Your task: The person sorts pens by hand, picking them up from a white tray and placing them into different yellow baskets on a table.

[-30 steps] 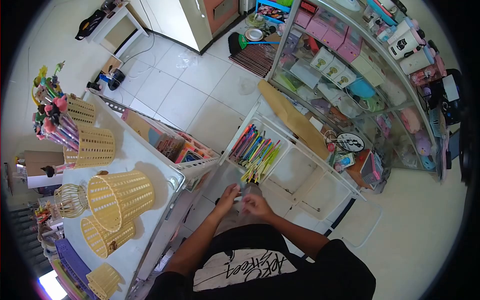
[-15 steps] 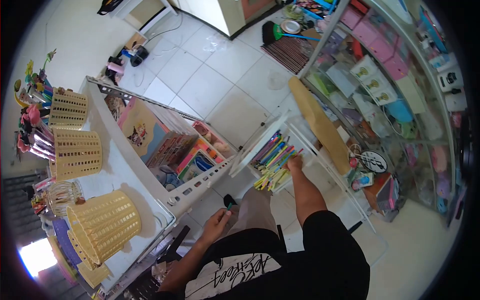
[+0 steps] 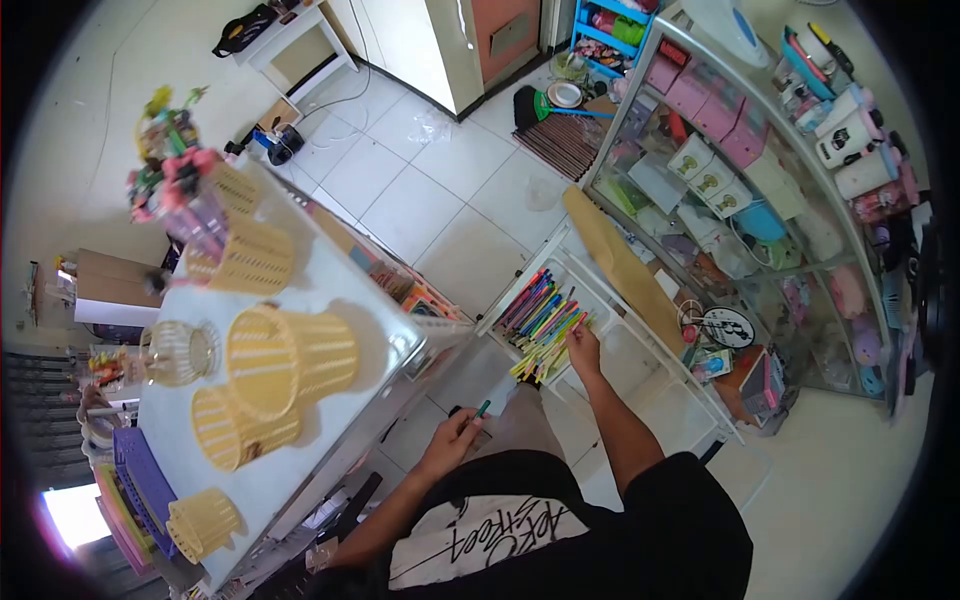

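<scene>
My left hand (image 3: 450, 447) is closed around a slim green pen (image 3: 482, 408), whose end sticks out past the fingers in front of my thigh. My right hand (image 3: 584, 350) is at the right edge of a heap of colourful pens or pencils (image 3: 545, 320). Its fingers are curled together, and whatever is between them is too small to make out. The heap lies in a white tray-like rack (image 3: 640, 345), with yellow, green, blue and pink ones side by side.
Yellow woven baskets (image 3: 325, 355) stand on the white counter (image 3: 375, 300) to my left, some holding decorated pens (image 3: 190, 190). A glass display cabinet (image 3: 700, 200) is at the right. Brown rolled paper (image 3: 625, 270) lies between rack and cabinet. A broom (image 3: 530, 108) rests farther back.
The view has shifted, bringing more of the counter top into sight. My right hand has pulled back slightly from the pens. My left hand still holds the green pen.
</scene>
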`<state>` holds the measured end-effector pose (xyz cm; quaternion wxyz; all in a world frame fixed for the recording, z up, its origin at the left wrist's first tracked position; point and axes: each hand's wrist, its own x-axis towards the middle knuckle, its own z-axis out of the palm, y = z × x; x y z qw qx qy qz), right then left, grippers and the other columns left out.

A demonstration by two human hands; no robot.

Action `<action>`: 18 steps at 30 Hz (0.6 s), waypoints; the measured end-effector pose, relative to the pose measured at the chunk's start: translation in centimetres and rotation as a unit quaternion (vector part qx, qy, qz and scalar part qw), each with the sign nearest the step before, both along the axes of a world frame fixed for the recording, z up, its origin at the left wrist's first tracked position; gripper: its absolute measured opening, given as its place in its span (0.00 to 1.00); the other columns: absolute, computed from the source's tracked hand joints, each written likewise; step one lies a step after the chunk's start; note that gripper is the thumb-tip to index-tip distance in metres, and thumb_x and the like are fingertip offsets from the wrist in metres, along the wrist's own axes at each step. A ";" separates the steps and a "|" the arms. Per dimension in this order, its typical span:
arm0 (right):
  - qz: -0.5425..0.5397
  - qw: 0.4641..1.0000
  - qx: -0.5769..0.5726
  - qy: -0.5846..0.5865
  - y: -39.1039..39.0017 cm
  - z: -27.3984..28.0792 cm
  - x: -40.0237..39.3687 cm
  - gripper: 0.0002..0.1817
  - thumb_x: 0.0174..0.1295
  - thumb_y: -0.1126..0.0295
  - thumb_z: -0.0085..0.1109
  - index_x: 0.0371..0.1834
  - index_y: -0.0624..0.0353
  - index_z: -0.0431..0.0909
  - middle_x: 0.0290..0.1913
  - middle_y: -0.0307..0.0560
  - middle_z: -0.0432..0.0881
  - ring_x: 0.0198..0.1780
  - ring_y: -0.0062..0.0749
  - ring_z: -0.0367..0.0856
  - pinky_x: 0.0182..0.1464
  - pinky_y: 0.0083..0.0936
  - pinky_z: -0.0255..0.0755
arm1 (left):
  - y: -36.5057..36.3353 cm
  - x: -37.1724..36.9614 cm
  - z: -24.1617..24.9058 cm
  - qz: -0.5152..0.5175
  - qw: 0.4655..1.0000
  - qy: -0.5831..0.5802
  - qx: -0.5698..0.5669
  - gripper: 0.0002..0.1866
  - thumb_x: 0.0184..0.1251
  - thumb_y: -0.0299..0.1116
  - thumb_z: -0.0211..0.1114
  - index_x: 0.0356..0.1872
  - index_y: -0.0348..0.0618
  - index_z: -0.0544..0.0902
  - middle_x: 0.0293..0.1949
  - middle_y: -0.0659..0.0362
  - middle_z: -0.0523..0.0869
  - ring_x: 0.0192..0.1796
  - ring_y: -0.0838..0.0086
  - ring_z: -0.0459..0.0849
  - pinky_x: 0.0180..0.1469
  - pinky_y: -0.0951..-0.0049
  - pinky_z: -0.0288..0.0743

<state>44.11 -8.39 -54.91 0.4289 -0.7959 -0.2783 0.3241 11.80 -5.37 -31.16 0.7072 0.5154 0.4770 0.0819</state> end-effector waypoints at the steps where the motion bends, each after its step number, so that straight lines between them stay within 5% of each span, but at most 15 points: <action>1: 0.001 1.000 0.002 -0.006 -0.6 2.6 -0.6 0.11 0.67 0.69 0.57 0.47 0.65 0.78 0.34 0.49 0.85 0.37 0.30 0.85 0.42 0.29 0.77 | -0.1 0.0 0.5 -0.016 0.999 -0.029 0.027 0.14 0.78 0.38 0.53 0.53 0.42 0.79 0.30 0.67 0.74 0.32 0.84 0.69 0.35 0.81 0.64; 3: 0.030 0.995 0.085 0.041 -1.1 9.0 -1.8 0.24 0.65 0.78 0.57 0.64 0.63 0.66 0.33 0.46 0.84 0.37 0.24 0.84 0.41 0.23 0.78 | 0.1 -0.2 2.0 -0.032 0.996 -0.067 0.059 0.14 0.79 0.38 0.52 0.55 0.43 0.79 0.26 0.70 0.70 0.26 0.86 0.64 0.29 0.82 0.58; 4: 0.033 0.995 0.090 0.032 -1.1 12.4 -2.4 0.24 0.65 0.78 0.57 0.64 0.63 0.66 0.33 0.46 0.84 0.37 0.24 0.84 0.41 0.23 0.78 | 0.2 -0.2 3.0 -0.035 0.995 -0.083 0.047 0.14 0.79 0.38 0.52 0.54 0.42 0.79 0.26 0.70 0.69 0.27 0.86 0.63 0.30 0.83 0.58; 6: 0.057 0.981 0.176 0.061 -0.7 19.5 -3.9 0.40 0.62 0.77 0.62 0.75 0.61 0.49 0.33 0.47 0.84 0.36 0.27 0.84 0.41 0.24 0.77 | 0.5 -0.3 5.3 -0.033 0.993 -0.107 0.044 0.14 0.79 0.38 0.52 0.54 0.42 0.79 0.26 0.70 0.68 0.27 0.86 0.63 0.30 0.83 0.57; 11: 0.135 0.958 0.239 0.079 2.1 32.6 -6.3 0.41 0.63 0.80 0.60 0.76 0.59 0.47 0.33 0.44 0.82 0.36 0.24 0.83 0.42 0.22 0.77 | 0.2 -1.4 8.9 -0.039 0.985 -0.136 0.098 0.13 0.77 0.37 0.55 0.53 0.40 0.80 0.30 0.69 0.75 0.31 0.87 0.67 0.34 0.81 0.61; 18: 0.089 0.826 0.556 0.026 7.9 53.2 -12.7 0.37 0.64 0.80 0.60 0.73 0.60 0.51 0.40 0.50 0.82 0.41 0.28 0.83 0.44 0.22 0.78 | -1.3 -4.6 11.4 -0.027 0.974 -0.161 0.159 0.15 0.77 0.37 0.55 0.54 0.38 0.79 0.38 0.65 0.82 0.39 0.85 0.74 0.44 0.82 0.69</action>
